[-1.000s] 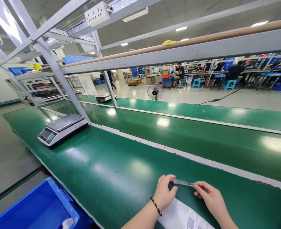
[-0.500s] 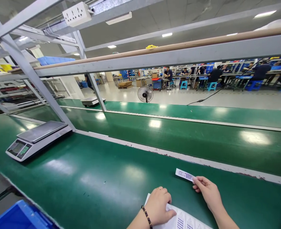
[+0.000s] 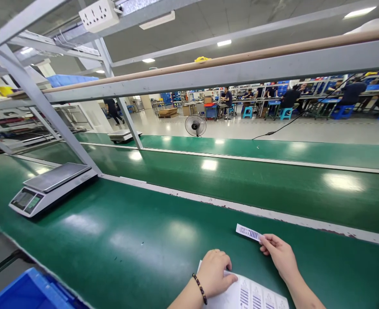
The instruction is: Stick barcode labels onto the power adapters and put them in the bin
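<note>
On the long green-topped bench [image 3: 138, 240]: at 6 o'clock, white printed label sheet [image 3: 257, 296] under left hand [image 3: 213, 277]; just at 1 o'clock of it, narrow white barcode label strip [image 3: 248, 232] pinched by right hand [image 3: 279, 255]. Far off at 10 o'clock, flat grey weighing scale [image 3: 52, 184]. At 7 o'clock, below the bench edge, blue plastic bin [image 3: 28, 292].
</note>
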A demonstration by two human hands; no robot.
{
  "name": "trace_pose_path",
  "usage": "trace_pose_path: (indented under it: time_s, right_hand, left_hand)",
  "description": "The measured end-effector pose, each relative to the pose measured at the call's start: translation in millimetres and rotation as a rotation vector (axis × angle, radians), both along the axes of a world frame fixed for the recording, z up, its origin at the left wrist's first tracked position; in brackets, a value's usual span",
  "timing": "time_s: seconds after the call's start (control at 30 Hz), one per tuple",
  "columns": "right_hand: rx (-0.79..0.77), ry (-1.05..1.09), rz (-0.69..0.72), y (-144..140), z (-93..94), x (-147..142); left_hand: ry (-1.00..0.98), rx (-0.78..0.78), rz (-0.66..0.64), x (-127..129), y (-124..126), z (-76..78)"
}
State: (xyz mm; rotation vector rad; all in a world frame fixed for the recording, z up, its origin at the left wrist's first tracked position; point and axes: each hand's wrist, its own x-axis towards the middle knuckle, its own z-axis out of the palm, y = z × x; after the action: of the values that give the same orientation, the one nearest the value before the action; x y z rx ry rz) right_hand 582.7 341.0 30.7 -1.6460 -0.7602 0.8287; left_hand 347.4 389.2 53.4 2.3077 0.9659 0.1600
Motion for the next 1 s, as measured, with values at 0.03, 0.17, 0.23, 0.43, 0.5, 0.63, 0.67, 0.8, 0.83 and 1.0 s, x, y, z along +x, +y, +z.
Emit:
trace_pose_path:
  time_s: [0.03, 0.17, 0.23, 0.43, 0.5, 0.63, 0.67, 0.8, 0.83, 1.0]
  right_hand:
    - [-0.003, -0.003, 0.001, 0, -0.6, 0]
    - [-0.017, -0.016, 0.006, 1, -2.7, 1]
    - [-0.018, -0.025, 0.009, 1, -2.8, 1]
    - [-0.029, -0.044, 0.015, 0, 0.6, 0]
    - [-0.031, -0.047, 0.019, -1, 1.8, 0]
    - [-0.024, -0.049, 0.02, -1, 3.6, -1]
    - [-0.024, -0.05, 0.019, -1, 4.2, -2]
    - [-0.016, -0.054, 0.02, 0, 8.7, -4]
    - [-0.013, -0.056, 0.022, 0, 10.0, -4]
    - [-0.003, -0.074, 0.035, 0, 15.6, -6]
  left_hand:
    - [-0.002, -0.001, 0.0, 0, 0, 0.2]
    - [-0.009, 0.005, 0.004, 0, 1, -0.3]
    - [-0.009, 0.003, 0.008, 0, 1, -1.0]
    - [-0.011, 0.021, 0.001, 0, 1, -2.0]
    - [-0.014, 0.03, 0.003, 0, 1, -1.9]
    - [-0.025, 0.033, 0.01, 0, 0, -0.8]
    - [-0.024, 0.031, 0.012, 0, 0, -0.5]
    - [-0.021, 0.027, 0.017, 1, 0, 0.3]
    - [-0.021, 0.027, 0.018, 1, 0, 0.3]
    - [-0.023, 0.027, 0.018, 0, -1, 0.8]
